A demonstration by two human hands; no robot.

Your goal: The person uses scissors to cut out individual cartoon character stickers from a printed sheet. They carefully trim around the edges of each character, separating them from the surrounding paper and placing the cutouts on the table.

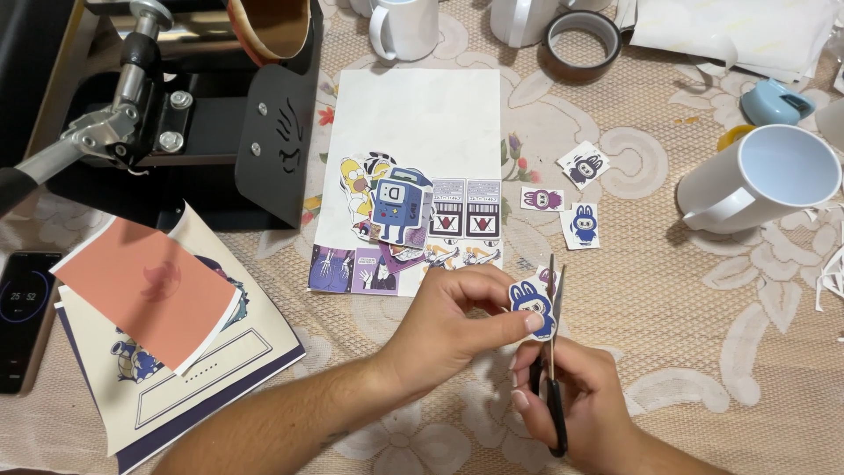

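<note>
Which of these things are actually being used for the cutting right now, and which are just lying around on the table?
In use:
left hand holding the blue cartoon cutout
right hand working the scissors

Lying about:
white mug
tape roll
three small cutouts
printed sheet
phone
black press machine

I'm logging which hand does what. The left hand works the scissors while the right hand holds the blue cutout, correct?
Reversed. The head view shows the right hand working the scissors while the left hand holds the blue cutout.
</note>
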